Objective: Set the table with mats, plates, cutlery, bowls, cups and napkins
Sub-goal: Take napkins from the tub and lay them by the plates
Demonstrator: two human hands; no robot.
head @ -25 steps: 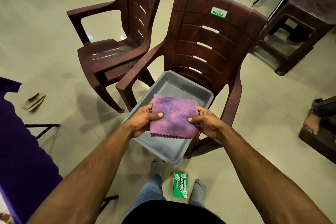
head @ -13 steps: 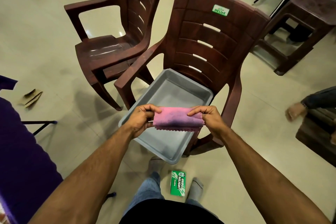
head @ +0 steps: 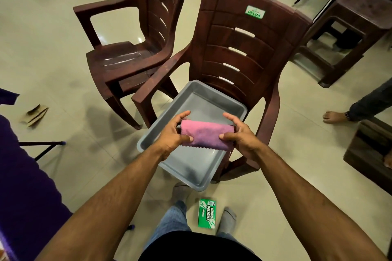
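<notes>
1. Your napkin [head: 206, 135] is folded over, so you can't see its inner faces; your thumbs cover both of its ends.
2. Your hands and the napkin hide the middle of the tray [head: 192, 163], and the tray hides most of the chair [head: 237, 53] seat.
3. The purple table [head: 23, 186] is cut off by the left edge, so you can't tell what lies on it.
4. Another person's foot [head: 334, 116] shows at the right; the rest of them is out of view.
5. The small print on the green box [head: 206, 213] is too fine to read.
6. The stool [head: 352, 34] runs off at the right edge.
</notes>
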